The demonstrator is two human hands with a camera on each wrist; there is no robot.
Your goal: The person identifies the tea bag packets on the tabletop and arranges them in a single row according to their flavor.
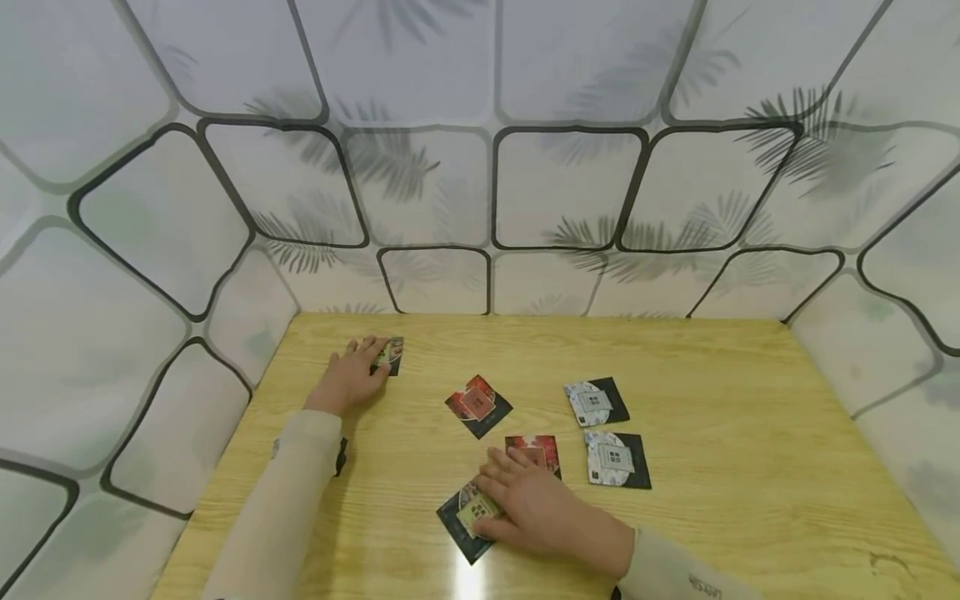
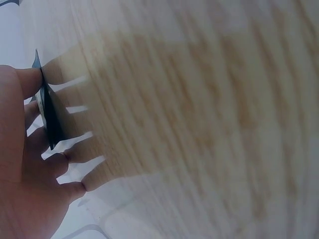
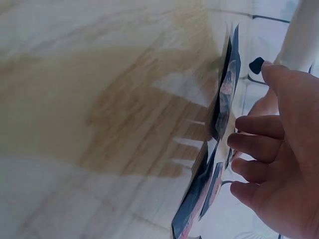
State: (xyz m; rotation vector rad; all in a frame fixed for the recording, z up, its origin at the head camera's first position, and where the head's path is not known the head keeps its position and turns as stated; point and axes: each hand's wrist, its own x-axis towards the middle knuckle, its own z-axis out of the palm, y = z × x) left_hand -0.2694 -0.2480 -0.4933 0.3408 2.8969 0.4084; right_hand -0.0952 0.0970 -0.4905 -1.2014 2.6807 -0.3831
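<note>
My left hand (image 1: 350,379) reaches to the table's far left, its fingers extended over a small square packet (image 1: 396,357) with a dark edge and green label. In the left wrist view, the thumb and fingers lie along the top of this packet (image 2: 49,117). My right hand (image 1: 536,508), fingers loosely extended, is over a black packet (image 1: 467,523) with a yellow-green label and partly covers a red packet (image 1: 543,448). In the right wrist view its fingers (image 3: 256,147) appear just above the packets; whether they touch one, I cannot tell.
Another red and black packet (image 1: 477,406) lies near the middle. To its right are two white and black packets (image 1: 591,402), (image 1: 617,458), one behind the other. All lie on a yellow wood-grain table (image 1: 712,392), enclosed by patterned walls (image 1: 570,187) at the back and sides.
</note>
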